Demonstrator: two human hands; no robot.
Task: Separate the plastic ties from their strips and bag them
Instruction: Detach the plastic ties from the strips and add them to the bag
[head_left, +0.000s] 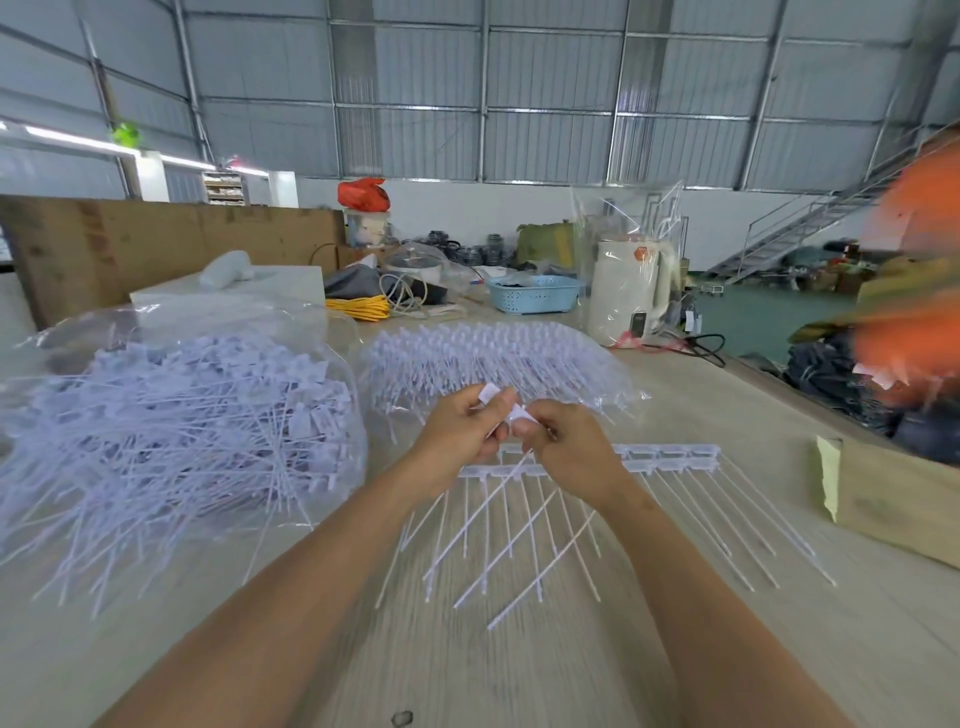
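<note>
Centre of frame: left hand (460, 434) & right hand (563, 449) meet just above the table, both pinching thin white plastic ties (506, 519) at the flat tag ends; fingers curled round them, long tails hanging down-left twd the bottom centre. Exactly how many ties each hand holds, can't tell (blur).

Just behind/under the hands lies the white plastic strip w/ ties still attached in a comb (670, 457), running to centre right, tails fanned twd the viewer over the pale wooden table (779, 649).

Left of frame: big clear plastic bag heaped w/ loose white ties (171, 415), mouth open. Upper centre: second clear bag of stacked unsplit strips (493, 353).

Step, as I read it: mid-separation, ties being snapped/twisted off the strip. Next prob needs a clean pull apart, then carrying the freed bunch left into the open bag w/o snagging tails on the comb.
</note>
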